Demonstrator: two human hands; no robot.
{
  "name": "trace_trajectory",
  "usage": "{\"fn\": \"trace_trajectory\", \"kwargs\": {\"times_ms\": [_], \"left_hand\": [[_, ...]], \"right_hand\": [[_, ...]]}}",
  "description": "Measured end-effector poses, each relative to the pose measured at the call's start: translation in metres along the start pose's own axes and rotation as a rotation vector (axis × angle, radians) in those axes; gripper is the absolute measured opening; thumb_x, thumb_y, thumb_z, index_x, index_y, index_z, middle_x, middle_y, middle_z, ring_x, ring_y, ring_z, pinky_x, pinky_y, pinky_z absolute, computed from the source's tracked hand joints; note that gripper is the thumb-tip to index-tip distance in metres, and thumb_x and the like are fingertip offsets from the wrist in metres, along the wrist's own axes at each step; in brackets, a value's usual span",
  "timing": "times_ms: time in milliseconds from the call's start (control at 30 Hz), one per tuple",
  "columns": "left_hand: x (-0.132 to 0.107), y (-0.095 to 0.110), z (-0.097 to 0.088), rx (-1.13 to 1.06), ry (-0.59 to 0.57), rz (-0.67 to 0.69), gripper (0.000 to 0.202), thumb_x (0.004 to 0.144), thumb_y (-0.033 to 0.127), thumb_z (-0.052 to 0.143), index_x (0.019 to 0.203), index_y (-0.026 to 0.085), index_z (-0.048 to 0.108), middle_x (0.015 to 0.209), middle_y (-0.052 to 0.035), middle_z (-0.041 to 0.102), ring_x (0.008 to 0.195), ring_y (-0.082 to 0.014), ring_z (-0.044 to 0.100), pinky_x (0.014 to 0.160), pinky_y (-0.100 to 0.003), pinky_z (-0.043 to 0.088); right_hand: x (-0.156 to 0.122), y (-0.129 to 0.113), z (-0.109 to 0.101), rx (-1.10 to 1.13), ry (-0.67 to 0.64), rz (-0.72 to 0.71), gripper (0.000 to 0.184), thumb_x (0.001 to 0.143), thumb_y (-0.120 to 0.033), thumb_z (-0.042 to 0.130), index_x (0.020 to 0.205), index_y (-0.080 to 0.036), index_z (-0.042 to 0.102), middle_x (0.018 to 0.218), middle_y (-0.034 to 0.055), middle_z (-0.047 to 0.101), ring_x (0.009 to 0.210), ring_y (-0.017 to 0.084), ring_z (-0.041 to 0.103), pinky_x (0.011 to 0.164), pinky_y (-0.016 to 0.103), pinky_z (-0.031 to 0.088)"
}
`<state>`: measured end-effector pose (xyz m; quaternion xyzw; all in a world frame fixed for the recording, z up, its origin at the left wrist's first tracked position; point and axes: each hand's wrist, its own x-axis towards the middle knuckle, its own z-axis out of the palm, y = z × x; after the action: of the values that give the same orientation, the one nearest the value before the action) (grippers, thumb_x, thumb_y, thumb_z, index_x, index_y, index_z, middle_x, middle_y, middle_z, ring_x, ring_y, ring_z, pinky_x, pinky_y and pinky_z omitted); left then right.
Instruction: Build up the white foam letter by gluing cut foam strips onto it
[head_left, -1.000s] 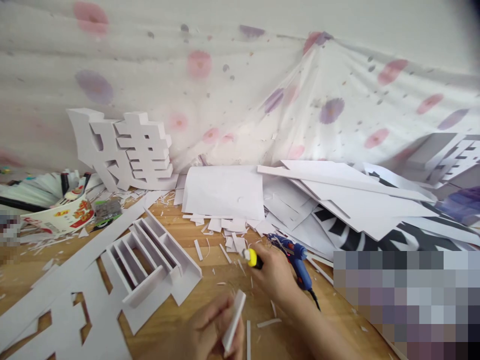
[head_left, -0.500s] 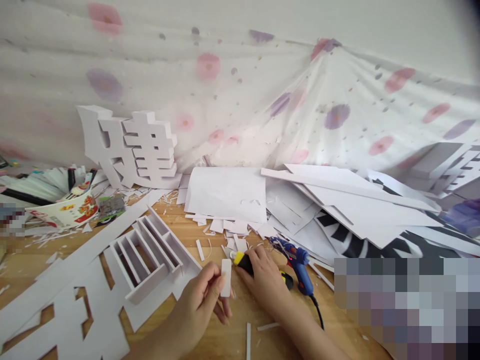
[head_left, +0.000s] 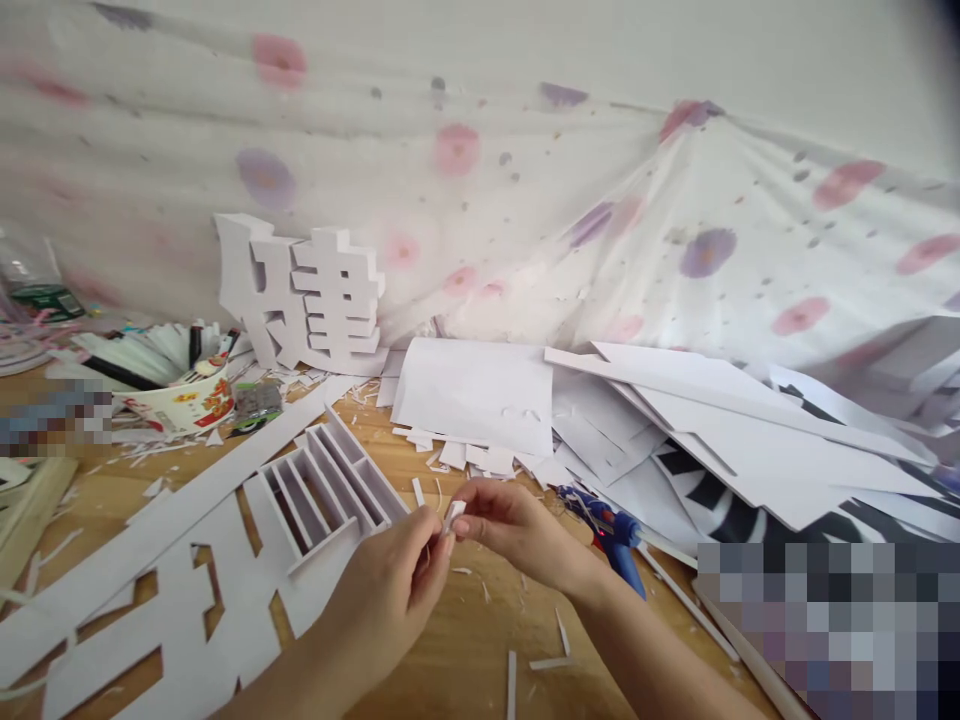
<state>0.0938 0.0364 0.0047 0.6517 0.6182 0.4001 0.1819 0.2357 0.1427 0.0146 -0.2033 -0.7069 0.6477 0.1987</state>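
Above the brown wooden tabletop [head_left: 469, 645], the left hand [head_left: 396, 568] and the right hand [head_left: 519, 535] both pinch one small white flat piece [head_left: 454, 513]. It sits at two o'clock from the left, ten from the right, long side tipping toward one.

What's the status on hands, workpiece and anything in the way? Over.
Left hand and right hand pinching small white piece. Piece held above wooden tabletop. Scraps scattered below, blue glue gun to the right.
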Motion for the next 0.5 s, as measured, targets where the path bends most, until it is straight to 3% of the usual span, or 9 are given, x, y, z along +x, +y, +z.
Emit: {"fn": "trace_trajectory", "kwargs": {"times_ms": [133,200,300,367,500], "left_hand": [[0.005,-0.007,-0.030,0.131,-0.090,-0.068,0.011,0.082,0.033,0.046,0.079,0.024,0.052,0.061,0.0043,0.051,0.051,-0.0120,0.046,0.049,-0.022,0.031],[0.012,-0.020,-0.053,0.160,-0.111,-0.104,0.019,0.080,0.038,0.049,0.093,0.026,0.055,0.082,0.0013,0.060,0.066,-0.0143,0.054,0.051,-0.021,0.036],[0.024,-0.056,-0.086,0.302,0.102,-0.148,0.027,0.082,0.044,0.042,0.088,0.023,0.058,0.093,-0.0034,0.060,0.085,-0.0194,0.055,0.061,-0.025,0.043],[0.030,-0.084,-0.098,0.500,0.209,-0.133,0.027,0.080,0.044,0.044,0.081,0.021,0.060,0.089,-0.0055,0.059,0.091,-0.0232,0.053,0.079,-0.033,0.042],[0.033,-0.120,-0.101,0.708,0.198,-0.165,0.025,0.077,0.040,0.047,0.081,0.021,0.063,0.087,-0.0075,0.055,0.093,-0.0269,0.051,0.086,-0.041,0.037]], "right_hand": [[0.024,-0.005,0.007,0.043,-0.023,-0.033,0.030,0.070,-0.044,0.066,0.078,-0.018,0.054,0.069,-0.0030,0.053,0.069,0.012,0.052,0.070,0.028,0.043],[0.036,-0.007,0.009,0.043,-0.016,-0.088,0.026,0.071,-0.041,0.065,0.079,-0.019,0.053,0.069,-0.0033,0.052,0.067,0.011,0.050,0.067,0.026,0.042],[0.057,-0.008,0.014,-0.034,0.015,-0.144,0.020,0.074,-0.033,0.061,0.087,-0.020,0.054,0.071,-0.0037,0.051,0.064,0.010,0.048,0.062,0.024,0.041],[0.072,-0.007,0.020,-0.131,0.031,-0.151,0.017,0.075,-0.028,0.059,0.090,-0.021,0.055,0.071,-0.0040,0.051,0.063,0.009,0.047,0.061,0.024,0.040],[0.102,-0.001,0.038,-0.340,0.056,-0.199,0.007,0.078,-0.025,0.055,0.082,-0.021,0.056,0.074,-0.0033,0.054,0.068,0.010,0.050,0.063,0.023,0.040]]}}
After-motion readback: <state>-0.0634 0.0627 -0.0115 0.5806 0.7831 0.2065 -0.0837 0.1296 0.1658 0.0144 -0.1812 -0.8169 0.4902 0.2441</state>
